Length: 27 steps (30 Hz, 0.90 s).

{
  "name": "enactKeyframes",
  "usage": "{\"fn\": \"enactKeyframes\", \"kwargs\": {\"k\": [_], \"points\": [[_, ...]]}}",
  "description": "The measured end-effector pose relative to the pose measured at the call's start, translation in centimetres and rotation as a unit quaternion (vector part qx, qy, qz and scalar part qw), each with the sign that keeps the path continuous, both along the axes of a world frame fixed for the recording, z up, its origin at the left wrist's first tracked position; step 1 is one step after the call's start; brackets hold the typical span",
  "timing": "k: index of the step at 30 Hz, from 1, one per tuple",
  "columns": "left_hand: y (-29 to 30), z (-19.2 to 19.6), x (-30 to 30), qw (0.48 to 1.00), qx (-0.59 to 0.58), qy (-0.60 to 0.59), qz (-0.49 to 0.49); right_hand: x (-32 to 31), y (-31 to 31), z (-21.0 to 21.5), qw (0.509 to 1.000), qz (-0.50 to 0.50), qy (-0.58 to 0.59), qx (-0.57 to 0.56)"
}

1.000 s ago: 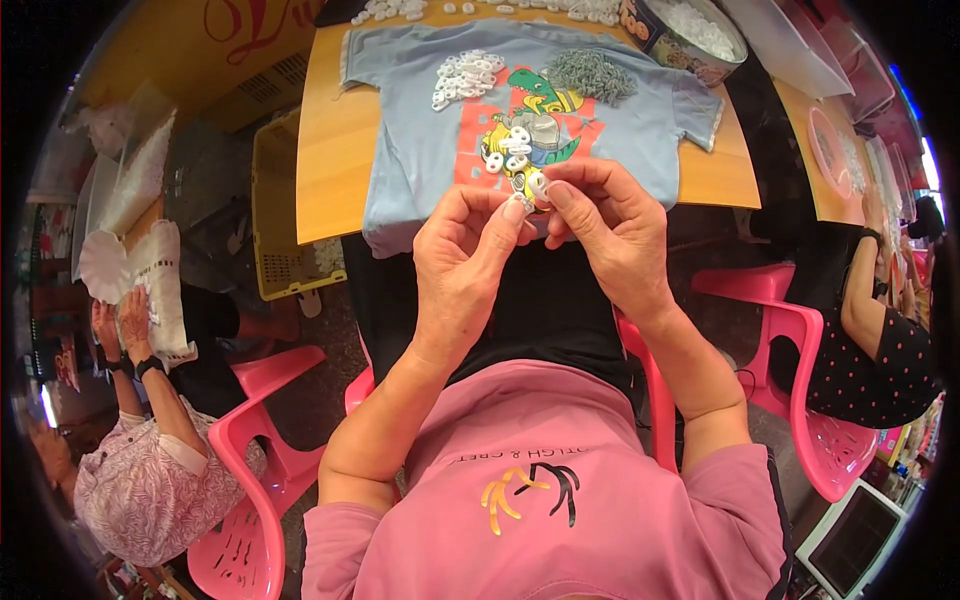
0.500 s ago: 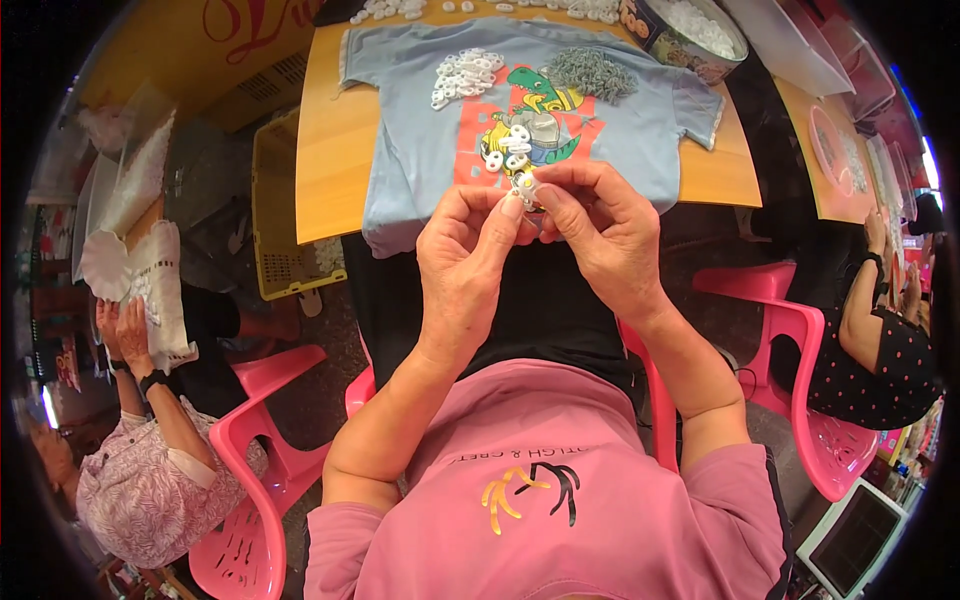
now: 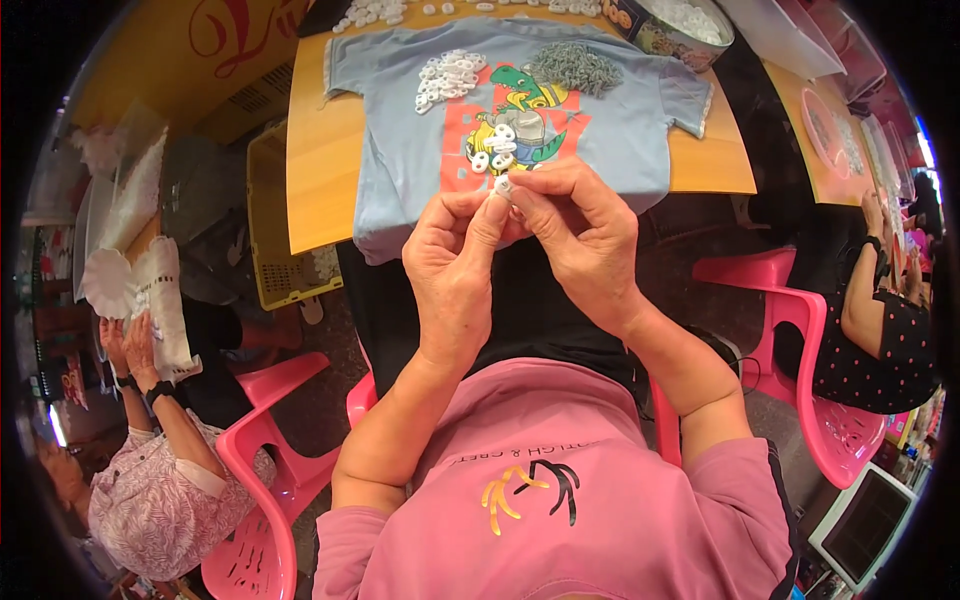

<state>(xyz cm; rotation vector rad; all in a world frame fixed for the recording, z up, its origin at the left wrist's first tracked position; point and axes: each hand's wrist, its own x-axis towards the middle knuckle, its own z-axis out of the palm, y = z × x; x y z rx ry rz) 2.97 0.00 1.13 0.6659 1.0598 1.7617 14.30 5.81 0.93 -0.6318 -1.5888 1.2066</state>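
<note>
Between my fingertips is a small white plastic piece [image 3: 503,187], pinched from both sides just over the near edge of the table. My left hand [image 3: 455,260] grips it with thumb and forefinger. My right hand [image 3: 580,235] does the same from the other side, its thumb against the piece. Just beyond my fingers, several loose white oval pieces with holes [image 3: 497,148] lie on a blue-grey T-shirt [image 3: 400,160] with a dinosaur print. Farther back on the shirt sit a heap of similar white pieces [image 3: 450,78] and a pile of small grey parts [image 3: 577,68].
The shirt covers a wooden table [image 3: 322,170]. A round tin of white pieces [image 3: 690,25] stands at the back right. Left of the table is a yellow basket [image 3: 268,210]. Two people sit on pink chairs [image 3: 262,480] to my sides, their hands at other tables.
My view has shifted slightly, so the table and shirt appear a little farther left and up. Both hands keep their pinch on the small white piece, which looks turned.
</note>
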Motion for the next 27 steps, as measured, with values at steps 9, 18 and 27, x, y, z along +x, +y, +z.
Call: {"fn": "enactKeyframes", "kwargs": {"k": [9,18,27], "points": [[-0.1,-1.1,-1.5,0.992,0.077,0.083,-0.058,1.1,0.7,2.0,0.970,0.101,0.037,-0.217],[-0.7,-1.2,-1.9,0.970,0.149,0.155,-0.115,0.3,-1.1,2.1,0.881,0.195,0.183,-0.391],[-0.7,-1.3,-1.9,0.976,0.176,0.109,-0.066,-1.1,-2.1,2.0,0.872,0.203,0.225,-0.386]]}}
